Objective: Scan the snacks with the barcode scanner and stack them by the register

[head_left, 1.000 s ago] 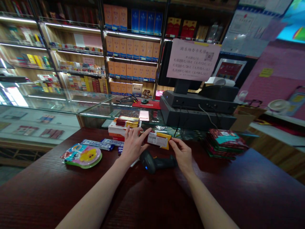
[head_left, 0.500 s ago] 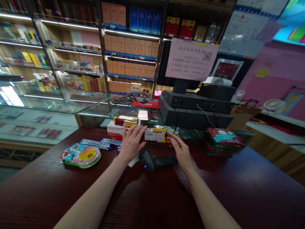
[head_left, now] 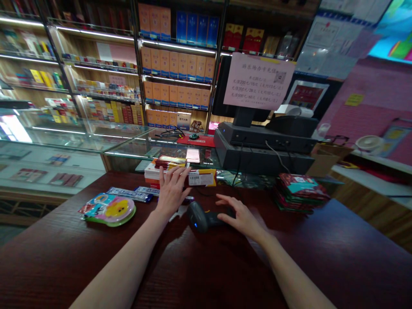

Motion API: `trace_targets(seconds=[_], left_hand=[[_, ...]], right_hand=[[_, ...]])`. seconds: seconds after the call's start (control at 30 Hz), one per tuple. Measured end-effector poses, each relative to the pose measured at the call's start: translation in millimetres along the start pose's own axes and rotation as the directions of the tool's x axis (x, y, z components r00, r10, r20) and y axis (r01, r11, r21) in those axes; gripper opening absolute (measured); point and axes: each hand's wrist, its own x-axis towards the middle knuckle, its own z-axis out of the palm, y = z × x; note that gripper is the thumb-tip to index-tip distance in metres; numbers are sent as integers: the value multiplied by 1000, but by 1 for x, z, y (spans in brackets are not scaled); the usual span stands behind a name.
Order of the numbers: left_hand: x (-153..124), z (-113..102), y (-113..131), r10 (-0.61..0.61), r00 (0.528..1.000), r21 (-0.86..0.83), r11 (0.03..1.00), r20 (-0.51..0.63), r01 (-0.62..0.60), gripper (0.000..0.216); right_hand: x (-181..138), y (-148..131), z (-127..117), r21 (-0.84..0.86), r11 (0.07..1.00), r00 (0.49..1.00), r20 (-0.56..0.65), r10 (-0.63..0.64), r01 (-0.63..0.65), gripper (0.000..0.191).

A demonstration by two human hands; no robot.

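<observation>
My left hand (head_left: 171,190) holds one end of a yellow and red carton with a white barcode label (head_left: 202,177), lifted just above the dark wooden counter (head_left: 322,249). A stack of similar cartons (head_left: 161,168) lies right behind that hand. My right hand (head_left: 240,216) has its fingers spread and hovers over the handle of a black barcode scanner (head_left: 202,219), which lies on the counter with a blue light showing. It holds nothing.
A round toy pack with a yellow duck (head_left: 109,209) and blue sweet packs (head_left: 131,194) lie at the left. A pile of red and teal packets (head_left: 301,192) sits at the right. Behind stand a till with a screen (head_left: 260,141), a glass case (head_left: 64,137) and stocked shelves.
My right hand let go of the carton and dropped down toward the scanner. My left hand carried the carton a little left and back, toward the stack.
</observation>
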Motion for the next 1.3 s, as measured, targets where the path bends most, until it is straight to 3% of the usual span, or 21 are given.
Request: trace_targets(seconds=[0.1, 0.2, 0.43, 0.83, 1.3], left_hand=[[0, 1, -1, -7, 1000, -4, 1000, -5, 7, 70], [-1, 2, -2, -13, 1000, -4, 1000, -7, 13, 68], [-2, 5, -4, -19, 1000, 0, 1000, 1, 19, 69], [-3, 4, -5, -17, 1000, 24, 1000, 24, 16, 69], [-4, 7, -6, -22, 1000, 53, 998, 5, 22, 66]], right_hand=[[-8, 0, 4, -144, 988, 997, 71, -38, 48, 78], [-11, 0, 8, -238, 966, 991, 114, -76, 101, 85], [-9, -3, 12, -294, 940, 978, 159, -132, 175, 66], [-6, -2, 21, -340, 916, 972, 165, -165, 213, 65], [-10, -5, -13, -282, 949, 990, 43, -135, 142, 54]])
